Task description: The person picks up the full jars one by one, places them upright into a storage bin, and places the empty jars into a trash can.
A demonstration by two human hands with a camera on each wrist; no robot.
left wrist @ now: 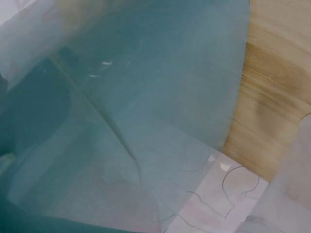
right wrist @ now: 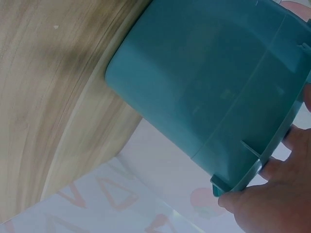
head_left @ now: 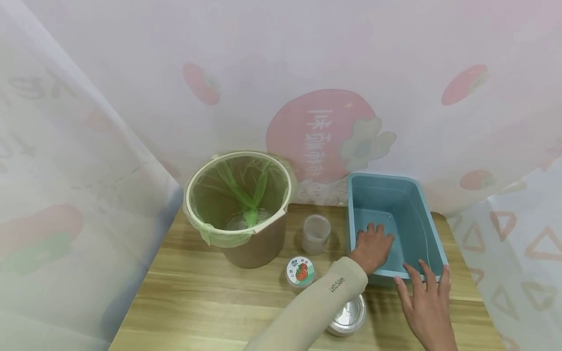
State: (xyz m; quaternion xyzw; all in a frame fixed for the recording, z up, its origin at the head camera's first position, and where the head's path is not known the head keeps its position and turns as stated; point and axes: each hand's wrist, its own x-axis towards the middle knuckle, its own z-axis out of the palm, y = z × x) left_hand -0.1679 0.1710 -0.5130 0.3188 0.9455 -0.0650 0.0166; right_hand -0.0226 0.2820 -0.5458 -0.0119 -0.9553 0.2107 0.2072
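Note:
A blue plastic tub point(head_left: 397, 183) stands at the right of the table, its inside also filling most of the left wrist view point(left wrist: 160, 87). My left hand point(head_left: 372, 247), below a cream sleeve, reaches over the near left part of the rim into it. Its fingers are spread and slightly bent, with nothing visible in them; what the fingertips touch is hidden. Relaxed fingers of my right hand point(head_left: 425, 304) touch the tub's near rim; the right wrist view shows them point(right wrist: 279, 194) along the rim, with the outer wall point(right wrist: 194, 87) beyond.
A brown bin point(head_left: 256, 251) lined with a green bag point(head_left: 228, 239) stands at the back left. Between bin and tub are a clear jar point(head_left: 316, 234) and one with a tomato-picture lid point(head_left: 300, 271). A silver-lidded jar point(head_left: 351, 317) is partly under my left forearm. Printed curtains surround the table.

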